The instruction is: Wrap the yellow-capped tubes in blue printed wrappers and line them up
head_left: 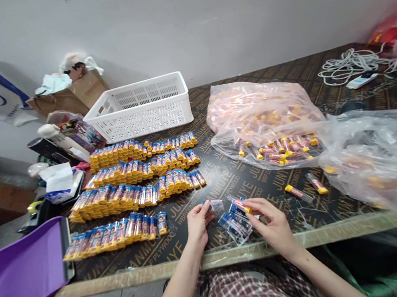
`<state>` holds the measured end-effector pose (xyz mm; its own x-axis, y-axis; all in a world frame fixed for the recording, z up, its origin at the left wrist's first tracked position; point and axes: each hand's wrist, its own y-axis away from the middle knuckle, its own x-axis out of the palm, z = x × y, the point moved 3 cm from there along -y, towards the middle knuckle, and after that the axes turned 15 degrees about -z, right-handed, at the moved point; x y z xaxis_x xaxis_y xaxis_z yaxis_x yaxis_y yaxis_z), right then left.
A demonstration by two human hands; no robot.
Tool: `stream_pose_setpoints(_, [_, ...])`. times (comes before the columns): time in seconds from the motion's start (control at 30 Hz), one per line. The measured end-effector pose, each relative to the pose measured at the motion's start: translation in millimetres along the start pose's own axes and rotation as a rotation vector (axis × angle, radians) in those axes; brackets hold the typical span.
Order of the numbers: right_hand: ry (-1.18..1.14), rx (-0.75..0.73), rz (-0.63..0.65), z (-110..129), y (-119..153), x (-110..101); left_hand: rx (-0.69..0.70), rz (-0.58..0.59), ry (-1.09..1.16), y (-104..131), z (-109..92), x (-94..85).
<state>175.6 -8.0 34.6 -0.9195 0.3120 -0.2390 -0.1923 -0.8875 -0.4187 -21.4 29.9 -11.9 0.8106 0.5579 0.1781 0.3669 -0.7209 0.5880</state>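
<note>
My left hand (199, 224) pinches a small clear plastic sleeve (217, 205) with a bit of blue print. In my right hand (272, 222) is a small clear tube (242, 206) with a yellow cap and reddish contents, its far end pointing left toward the sleeve. The two pieces are apart. Below them on the table lies a loose pile of flat printed sleeves (232, 228). To the right of my right hand, two more yellow-capped tubes (317, 183) lie singly. Left of my left hand, finished-looking tubes with blue-printed wraps (121, 232) stand in stacked rows.
An open pink-tinted plastic bag (259, 102) spills yellow-capped tubes; another clear bag (384, 156) lies at right. A white plastic basket (143, 117) stands behind the rows. A purple dustpan (25, 276) juts past the table's left edge. Coiled white cable (353, 65) lies back right.
</note>
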Motion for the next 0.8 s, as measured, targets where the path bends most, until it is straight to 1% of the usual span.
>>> stream_pose_setpoints(0.1, [0.056,-0.073,-0.003,5.0,3.2,2.2,-0.002,-0.036,0.0,2.7,-2.6,-1.4])
stream_pose_setpoints(0.23, [0.057,-0.121,0.02,10.6,4.9,7.0,0.002,-0.05,-0.009,4.2,-2.9,-2.5])
stream_pose_setpoints(0.4, [0.025,-0.151,0.125,13.9,7.0,14.8,0.045,-0.042,-0.009,5.4,-2.1,-1.8])
stream_pose_setpoints(0.47, [0.005,-0.138,0.173,12.6,7.9,17.7,0.058,0.023,0.017,9.3,-3.7,1.6])
stream_pose_setpoints(0.57, [-0.021,-0.111,0.208,7.9,8.7,20.9,0.031,0.176,0.063,17.9,-8.1,8.2])
stream_pose_setpoints(0.6, [-0.035,-0.095,0.22,5.9,9.0,21.9,0.02,0.211,0.071,20.4,-10.1,9.4])
stream_pose_setpoints(0.7, [-0.078,-0.051,0.256,0.4,9.9,24.4,0.002,0.249,0.062,25.8,-16.1,9.9])
stream_pose_setpoints(0.8, [-0.017,-0.115,0.213,-0.5,7.6,24.5,-0.01,0.324,-0.025,31.3,-19.3,10.2])
